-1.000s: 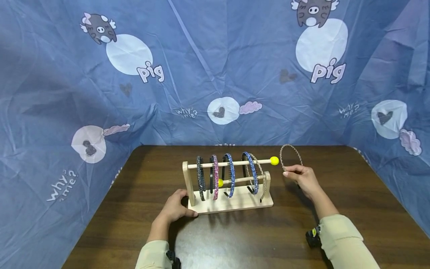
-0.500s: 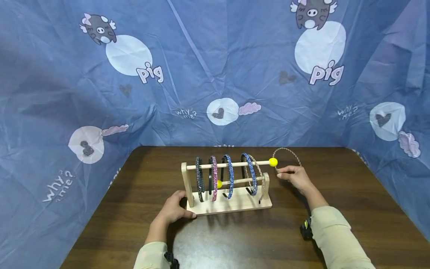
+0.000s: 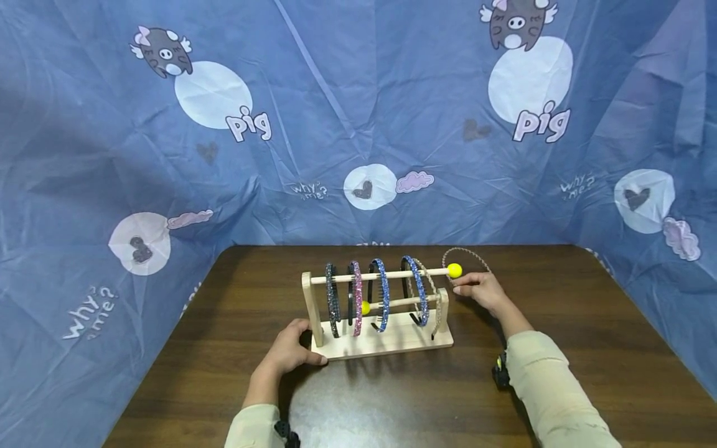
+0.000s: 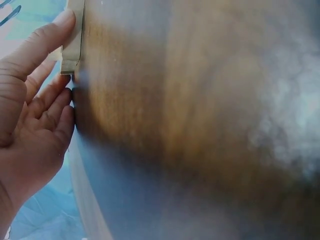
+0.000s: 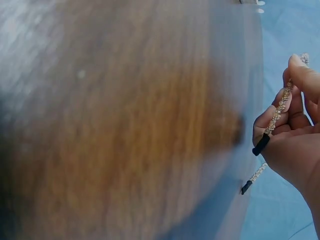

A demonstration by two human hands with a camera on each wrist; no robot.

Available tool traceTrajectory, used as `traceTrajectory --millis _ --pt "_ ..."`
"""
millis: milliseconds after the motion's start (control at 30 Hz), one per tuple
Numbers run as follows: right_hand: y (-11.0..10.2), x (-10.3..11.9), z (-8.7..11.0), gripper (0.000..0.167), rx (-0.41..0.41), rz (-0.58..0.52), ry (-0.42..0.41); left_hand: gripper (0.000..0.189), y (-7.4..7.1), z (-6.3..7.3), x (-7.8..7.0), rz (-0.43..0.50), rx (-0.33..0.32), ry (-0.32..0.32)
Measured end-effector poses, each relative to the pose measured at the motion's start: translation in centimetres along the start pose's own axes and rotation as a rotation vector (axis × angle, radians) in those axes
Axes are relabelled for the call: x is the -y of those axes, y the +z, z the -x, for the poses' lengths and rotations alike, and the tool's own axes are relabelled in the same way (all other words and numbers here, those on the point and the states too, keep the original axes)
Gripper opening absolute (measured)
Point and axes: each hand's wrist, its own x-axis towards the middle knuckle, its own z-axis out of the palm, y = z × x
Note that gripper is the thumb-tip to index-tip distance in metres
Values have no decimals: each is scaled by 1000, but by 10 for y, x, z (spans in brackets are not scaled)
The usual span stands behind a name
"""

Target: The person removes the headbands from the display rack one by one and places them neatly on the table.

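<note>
A wooden headband rack stands on the table, and my left hand grips its base at the left end, thumb at the front edge. My right hand pinches a beige braided headband beside the yellow ball on the upper rod's tip. The headband's arch rises behind that ball; I cannot tell whether the rod's tip is inside it. Black tips end its arms in the right wrist view. On the upper rod hang a dark glittery headband, a pink one, two blue ones and another beige braided headband.
The lower rod carries a second yellow ball at its left tip. A brown wooden table lies under everything. Blue printed cloth hangs behind and at both sides.
My right hand has moved left with the beige braided headband, bringing its arch from right of the upper rod's yellow ball to behind it. My left hand stays on the rack's base.
</note>
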Motion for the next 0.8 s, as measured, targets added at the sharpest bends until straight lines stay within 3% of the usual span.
traceTrajectory --millis 233,533,800 --pt "2 -2 -3 23 40 29 23 53 1 -1 3 13 -3 -4" --pt "2 -1 -7 21 125 162 39 51 1 -1 2 14 -22 28" --pt "3 -5 -5 21 161 145 16 52 1 -1 2 15 -5 21"
